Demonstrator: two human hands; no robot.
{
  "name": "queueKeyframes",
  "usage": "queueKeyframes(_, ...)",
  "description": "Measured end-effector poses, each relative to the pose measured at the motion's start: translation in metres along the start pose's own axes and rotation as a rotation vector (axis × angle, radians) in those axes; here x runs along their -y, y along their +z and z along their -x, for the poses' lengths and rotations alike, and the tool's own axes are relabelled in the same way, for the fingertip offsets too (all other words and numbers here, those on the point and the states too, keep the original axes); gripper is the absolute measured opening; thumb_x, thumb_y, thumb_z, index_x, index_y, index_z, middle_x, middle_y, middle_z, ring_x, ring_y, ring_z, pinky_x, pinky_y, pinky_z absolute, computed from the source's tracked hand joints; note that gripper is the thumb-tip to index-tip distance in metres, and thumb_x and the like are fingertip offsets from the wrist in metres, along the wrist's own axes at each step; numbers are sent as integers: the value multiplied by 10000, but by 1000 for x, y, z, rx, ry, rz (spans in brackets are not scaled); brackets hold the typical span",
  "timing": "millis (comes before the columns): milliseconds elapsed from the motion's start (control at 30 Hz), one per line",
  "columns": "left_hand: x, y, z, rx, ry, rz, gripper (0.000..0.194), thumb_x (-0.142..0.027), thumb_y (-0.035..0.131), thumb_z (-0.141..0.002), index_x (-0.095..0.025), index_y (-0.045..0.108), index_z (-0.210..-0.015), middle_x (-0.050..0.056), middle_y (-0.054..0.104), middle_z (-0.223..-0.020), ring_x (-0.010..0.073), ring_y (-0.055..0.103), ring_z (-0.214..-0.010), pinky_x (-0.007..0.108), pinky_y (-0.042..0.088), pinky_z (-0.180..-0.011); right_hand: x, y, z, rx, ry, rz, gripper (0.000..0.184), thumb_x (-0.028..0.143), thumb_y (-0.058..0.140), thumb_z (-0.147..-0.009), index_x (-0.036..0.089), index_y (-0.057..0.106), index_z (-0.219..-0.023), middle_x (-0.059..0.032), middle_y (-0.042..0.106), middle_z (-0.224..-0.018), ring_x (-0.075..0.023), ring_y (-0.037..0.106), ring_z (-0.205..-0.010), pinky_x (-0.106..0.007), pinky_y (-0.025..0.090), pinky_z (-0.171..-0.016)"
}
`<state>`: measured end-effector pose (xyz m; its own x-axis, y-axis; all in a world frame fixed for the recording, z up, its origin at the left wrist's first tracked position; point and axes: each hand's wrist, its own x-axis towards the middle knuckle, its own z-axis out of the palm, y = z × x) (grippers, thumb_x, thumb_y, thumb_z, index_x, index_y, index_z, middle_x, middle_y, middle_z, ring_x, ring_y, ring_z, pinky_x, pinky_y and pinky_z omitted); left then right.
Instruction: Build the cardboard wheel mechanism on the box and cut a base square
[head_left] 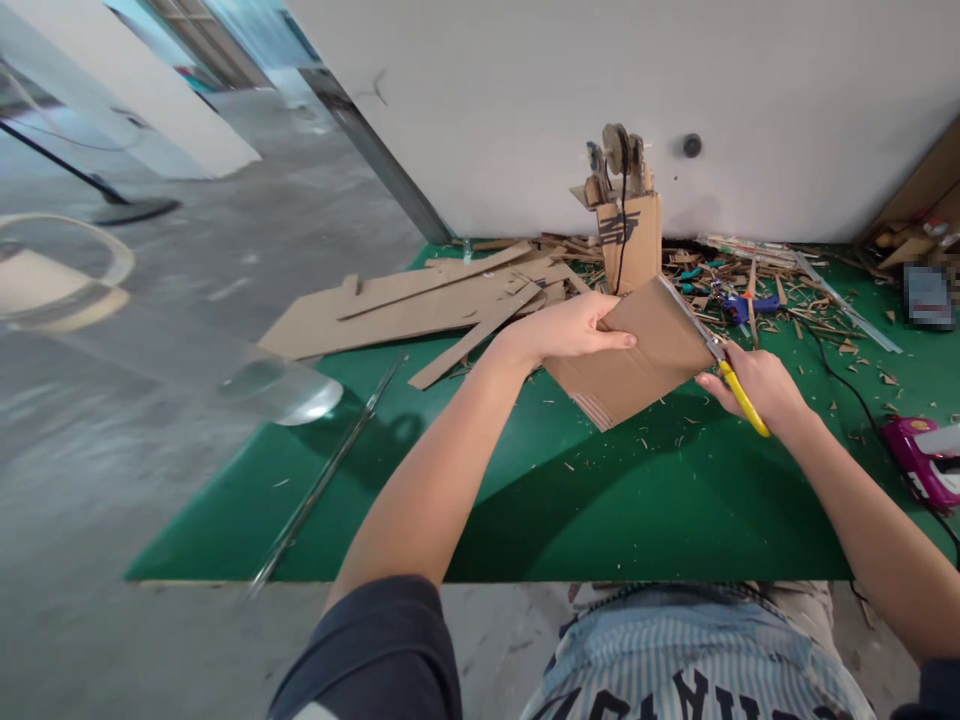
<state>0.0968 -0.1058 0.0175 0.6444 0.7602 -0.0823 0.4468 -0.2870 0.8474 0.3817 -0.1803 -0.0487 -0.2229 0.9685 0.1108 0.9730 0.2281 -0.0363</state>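
Observation:
A piece of brown cardboard is held tilted above the green table. My left hand grips its left edge, the thumb lying across the face. Yellow-handled scissors are in my right hand, fingers wrapped round the handles. Their metal blades lie along the cardboard's right edge; how far apart they are I cannot make out. Behind the cardboard stands an upright cardboard build with round discs on top and a black cord hanging down its front.
Long cardboard strips and sheets lie at the back left. Scraps, a blue glue gun and its cable are at the back right. A magenta tool sits at the right edge. A clear tube overhangs the left side, near a thin clear rod.

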Motion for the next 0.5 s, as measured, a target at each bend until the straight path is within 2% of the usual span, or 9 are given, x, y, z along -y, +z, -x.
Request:
queueKeyframes(100,-2,0,1,10,-9,-30,389,-488,780,-759,-200,725,-1013,89,799,-1028,294,763,-918,320,585,-689,1,1,-1,-22,19,-3,466,564,469,-983,137,616,-1093,-133,766,-838,-309,734,-734,-324,291,-600)
queueKeyframes(300,-6,-1,2,35,18,-135,346,-442,713,-843,-162,682,-1043,98,782,-1065,241,741,-944,281,560,-742,-4,7,-3,-52,-2,-37,533,639,431,-980,148,637,-1008,-130,756,-799,-301,731,-717,-320,314,-605)
queueKeyframes(400,-5,-1,0,48,26,-152,354,-433,718,-852,-163,684,-1079,86,780,-1067,229,732,-920,276,543,-745,-7,9,-2,-54,-28,-56,624,719,461,-938,138,625,-1091,-127,756,-798,-295,727,-714,-313,328,-598)
queueKeyframes(500,-2,1,-2,-14,34,-152,336,-467,802,-780,-180,703,-924,59,766,-889,234,715,-784,309,533,-735,-8,9,-1,-39,-50,-63,700,748,500,-904,129,592,-1217,-126,763,-833,-297,731,-744,-306,343,-603)
